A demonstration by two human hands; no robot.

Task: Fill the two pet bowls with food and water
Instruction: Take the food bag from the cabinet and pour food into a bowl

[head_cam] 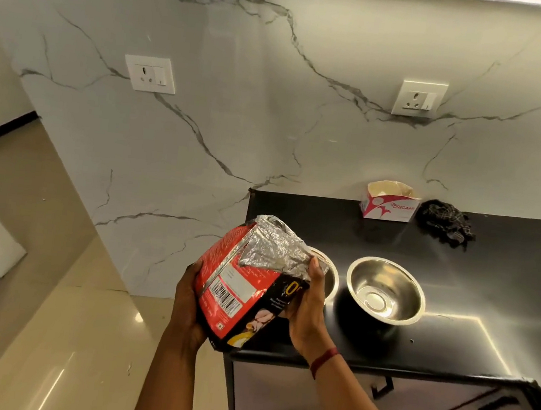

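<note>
Both your hands are on the bag (246,286), held over the near edge of the bench (449,343). The bag is tilted, foil mouth up and turned toward the bowls.

Left hand (188,303): cups the bag's lower side from underneath. Its fingers wrap behind the bag and are out of sight, so you cannot tell how they lie.

Right hand (307,313): clasps the opposite side of the bag, fingers (314,267) pressed together and reaching up onto the crumpled foil at the mouth.

First bowl (330,272): on the bench directly behind the bag's mouth, mostly hidden by it. Only a strip of rim and wall shows, so its contents cannot be told.

Second bowl (385,290): further from the bag, on your right-hand side, just beside the first. Bare steel inside, no food, no water to be seen.

Carton (389,201) and dark cloth (445,223): well beyond the bag, at the wall end of the bench.

Progress, as a judgement: early. The bag looks open and is lined up with the first bowl, but no kibble is seen falling. At least one bowl is unfilled. Still left: the food pour, then water for the other bowl. No tap, jug or bottle is in view, so expect to fetch water from elsewhere
</note>
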